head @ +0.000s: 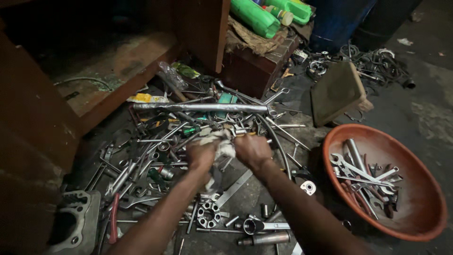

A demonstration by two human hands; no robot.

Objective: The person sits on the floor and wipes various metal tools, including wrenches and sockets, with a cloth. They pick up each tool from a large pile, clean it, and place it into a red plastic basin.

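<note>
My left hand and my right hand are close together above a heap of metal tools on the floor. Both grip a dirty white rag bunched between them. Whether a tool sits inside the rag is hidden by the cloth and my fingers. Under the hands lie spanners, sockets and a round toothed part. A long silver pipe lies across the heap just beyond my hands.
A round orange basin at the right holds several spanners. A dark wooden bench rises at the left, a grey engine block at the lower left. Green plastic bottles rest on a wooden box, with a blue drum behind.
</note>
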